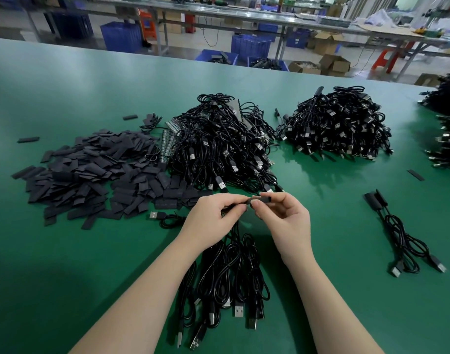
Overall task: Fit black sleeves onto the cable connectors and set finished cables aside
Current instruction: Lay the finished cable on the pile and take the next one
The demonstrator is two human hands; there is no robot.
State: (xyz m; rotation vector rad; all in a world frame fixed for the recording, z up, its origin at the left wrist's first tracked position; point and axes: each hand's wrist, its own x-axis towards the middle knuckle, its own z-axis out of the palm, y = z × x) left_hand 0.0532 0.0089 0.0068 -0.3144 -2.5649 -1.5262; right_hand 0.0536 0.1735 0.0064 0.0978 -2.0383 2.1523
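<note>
The right hand (285, 215) pinches a black sleeve (261, 200); the left hand (213, 215) grips the cable (234, 236) end meeting it, both raised above the green table (65, 251), forearms converging.

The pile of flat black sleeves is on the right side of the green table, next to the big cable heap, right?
Not quite. The head view shows the pile of flat black sleeves on the left side of the green table, next to the big cable heap.
</note>
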